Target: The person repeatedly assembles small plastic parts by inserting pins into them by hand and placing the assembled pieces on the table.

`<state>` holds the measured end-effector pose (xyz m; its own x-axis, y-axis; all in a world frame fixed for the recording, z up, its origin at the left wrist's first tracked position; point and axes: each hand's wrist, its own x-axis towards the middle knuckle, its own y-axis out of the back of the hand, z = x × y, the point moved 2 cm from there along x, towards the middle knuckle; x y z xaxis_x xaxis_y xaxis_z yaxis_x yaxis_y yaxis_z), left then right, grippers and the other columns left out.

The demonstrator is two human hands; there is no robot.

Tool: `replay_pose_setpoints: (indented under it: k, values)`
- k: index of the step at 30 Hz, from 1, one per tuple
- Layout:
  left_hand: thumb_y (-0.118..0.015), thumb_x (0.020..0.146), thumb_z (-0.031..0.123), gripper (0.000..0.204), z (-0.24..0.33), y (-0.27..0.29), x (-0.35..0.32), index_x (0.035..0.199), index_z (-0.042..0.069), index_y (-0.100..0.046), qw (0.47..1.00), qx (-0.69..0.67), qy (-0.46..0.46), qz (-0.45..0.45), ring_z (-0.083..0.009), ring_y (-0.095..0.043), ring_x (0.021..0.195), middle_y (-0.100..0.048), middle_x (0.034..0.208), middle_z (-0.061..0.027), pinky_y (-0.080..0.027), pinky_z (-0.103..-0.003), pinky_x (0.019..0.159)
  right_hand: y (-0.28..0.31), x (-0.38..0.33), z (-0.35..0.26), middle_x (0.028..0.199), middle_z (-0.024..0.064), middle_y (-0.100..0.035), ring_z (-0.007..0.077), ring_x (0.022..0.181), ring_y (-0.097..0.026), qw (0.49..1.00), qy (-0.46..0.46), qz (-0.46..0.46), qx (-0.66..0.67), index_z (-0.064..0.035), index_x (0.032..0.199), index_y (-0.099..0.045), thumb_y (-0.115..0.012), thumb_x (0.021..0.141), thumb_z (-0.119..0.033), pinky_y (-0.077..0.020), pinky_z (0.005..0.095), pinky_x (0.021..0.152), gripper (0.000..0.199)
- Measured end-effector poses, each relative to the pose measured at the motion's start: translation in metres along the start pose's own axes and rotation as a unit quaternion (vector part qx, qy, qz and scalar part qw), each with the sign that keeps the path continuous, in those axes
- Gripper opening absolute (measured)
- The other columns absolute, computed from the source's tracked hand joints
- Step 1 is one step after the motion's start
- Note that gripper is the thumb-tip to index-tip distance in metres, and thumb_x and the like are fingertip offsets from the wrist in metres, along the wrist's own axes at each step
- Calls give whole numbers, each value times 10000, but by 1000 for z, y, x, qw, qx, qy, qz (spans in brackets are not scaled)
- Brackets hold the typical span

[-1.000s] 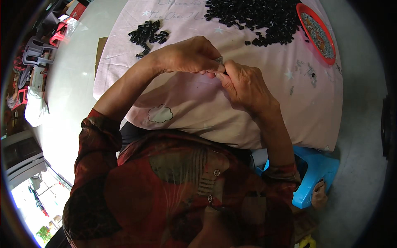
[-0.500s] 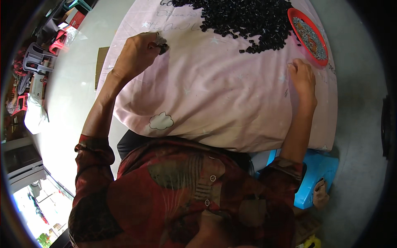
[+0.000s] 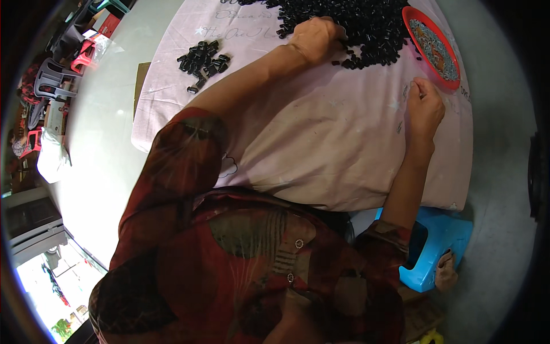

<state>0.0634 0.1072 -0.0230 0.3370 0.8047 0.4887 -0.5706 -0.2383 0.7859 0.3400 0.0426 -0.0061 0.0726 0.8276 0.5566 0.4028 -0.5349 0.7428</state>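
Note:
My left hand (image 3: 314,35) reaches far across the pink cloth (image 3: 321,143) and rests knuckles-up on the near edge of a large heap of small black parts (image 3: 372,26). Its fingers curl down into the heap and are hidden. My right hand (image 3: 425,106) lies on the cloth just below a red oval tray (image 3: 408,17) filled with small grey metal pieces. Its thumb and forefinger are pinched together beside a few loose grey pieces (image 3: 404,92). Whether they hold one is too small to see.
A smaller cluster of black parts (image 3: 203,57) lies at the cloth's left side. A blue plastic stool (image 3: 438,246) stands under the table's near right edge. Plastic chairs and boxes (image 3: 54,80) crowd the floor at far left.
My left hand has left the small cluster at the left and swung right into the large black heap. My right hand stays beside the red tray, its fingers now pinched.

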Motion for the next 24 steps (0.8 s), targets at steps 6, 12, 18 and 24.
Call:
replay_pose_setpoints:
  k: [6,12,18,24]
  values:
    - [-744,831,207,179,-7,5,-2,969,93,-751,981,-191,16,-22,-201,-665,673,-701,774,-105,-534,-331,663,11,-5,-25,937,92,-714,158,782,-644,994,-29,-3,102,-11,1078,-710,-630,917,-103,-513,311,755,202]
    - [-746,896,199,177,-7,18,-1,816,41,-731,863,-453,206,-88,-56,-576,595,-679,713,-15,-466,-244,521,3,-11,-64,938,64,-715,127,751,-610,962,-49,-56,264,-10,1098,-709,-612,910,-80,-501,275,722,223]
    - [-692,928,170,142,-14,17,-5,982,48,-740,850,-459,240,-96,-59,-627,664,-709,815,-14,-464,-212,548,-4,-14,-70,967,-1,-661,52,830,-557,945,-74,-96,302,-13,1143,-699,-602,956,-84,-452,213,760,222]
    - [-697,868,134,150,-7,19,-20,992,56,-730,985,-169,25,29,-189,-707,759,-724,830,-82,-543,-329,658,-6,-14,-63,944,0,-658,55,808,-555,946,-91,-96,296,-2,1137,-692,-606,950,-82,-450,209,736,221]
